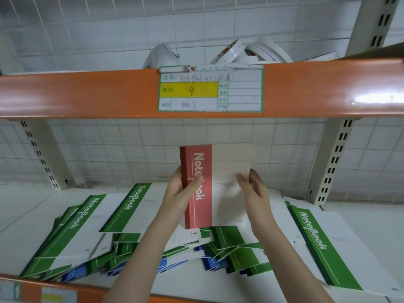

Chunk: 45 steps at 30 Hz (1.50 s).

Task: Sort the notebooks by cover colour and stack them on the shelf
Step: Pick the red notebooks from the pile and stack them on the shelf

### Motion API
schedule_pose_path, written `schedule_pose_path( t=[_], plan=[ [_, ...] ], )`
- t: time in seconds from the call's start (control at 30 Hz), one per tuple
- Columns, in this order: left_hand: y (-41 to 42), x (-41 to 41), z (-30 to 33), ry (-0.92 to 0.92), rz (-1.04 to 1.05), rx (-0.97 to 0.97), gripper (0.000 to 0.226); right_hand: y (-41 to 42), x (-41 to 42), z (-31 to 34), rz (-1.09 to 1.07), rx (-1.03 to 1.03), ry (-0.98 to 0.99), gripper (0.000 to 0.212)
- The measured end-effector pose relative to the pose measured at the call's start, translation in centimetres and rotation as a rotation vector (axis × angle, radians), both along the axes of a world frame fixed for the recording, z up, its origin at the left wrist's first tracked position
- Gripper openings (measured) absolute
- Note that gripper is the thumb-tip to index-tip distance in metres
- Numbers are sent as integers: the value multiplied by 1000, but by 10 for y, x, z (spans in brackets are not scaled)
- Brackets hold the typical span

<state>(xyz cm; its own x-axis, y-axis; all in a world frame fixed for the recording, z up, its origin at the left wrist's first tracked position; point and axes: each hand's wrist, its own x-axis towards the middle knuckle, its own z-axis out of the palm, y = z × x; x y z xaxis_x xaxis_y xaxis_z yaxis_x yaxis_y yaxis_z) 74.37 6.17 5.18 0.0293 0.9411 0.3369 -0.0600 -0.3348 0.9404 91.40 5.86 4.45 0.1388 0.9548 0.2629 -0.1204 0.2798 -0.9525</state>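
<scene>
Between the two hands, just above the jumbled notebooks, a stack of red notebooks (203, 186) is standing nearly upright, its lower edge resting on or just over the pile; which of the two is unclear. The left hand (185, 189) is making a narrow grip on the spine side, thumb lying across the red band and fingers wrapping behind. The right hand (253, 189) is closing its grip on the opposite pale edge, fingertips curling onto the cover.

Below and to the left of the left grip, green notebooks (87, 226) are lying fanned and overlapping on the white shelf (21, 215). Beneath both grips, more green covers are tangling with blue notebooks (209, 262), which are peeking out at the front edge. To the right of the right grip, another green notebook (323, 243) is lying flat, apart from the main heap.

To do this step well, I judge the hands should be squaring the red stack by tapping its lower edge level while both grips are pressing evenly, so no thin book slips out. The stack probably wants a bare patch of shelf, likely beyond the left grip toward the back, well away from the green and blue. Setting it down spine-aligned will be keeping the colour groups readable.
</scene>
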Motion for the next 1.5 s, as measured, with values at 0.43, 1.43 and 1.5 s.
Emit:
schedule_pose_path(
  t=[0.43, 1.43, 1.5],
  plan=[
    [-6, 11, -37, 97, 104, -21, 20, -15, -3, -35, -114, 54, -288, 21],
    [-163, 344, -74, 385, -1061, -274, 21, -326, 241, -75, -1217, -457, 34, 25],
    [-183, 376, -78, 402, -1160, -270, 23, -349, 264, -80, -1282, -479, 34, 27]
  ],
)
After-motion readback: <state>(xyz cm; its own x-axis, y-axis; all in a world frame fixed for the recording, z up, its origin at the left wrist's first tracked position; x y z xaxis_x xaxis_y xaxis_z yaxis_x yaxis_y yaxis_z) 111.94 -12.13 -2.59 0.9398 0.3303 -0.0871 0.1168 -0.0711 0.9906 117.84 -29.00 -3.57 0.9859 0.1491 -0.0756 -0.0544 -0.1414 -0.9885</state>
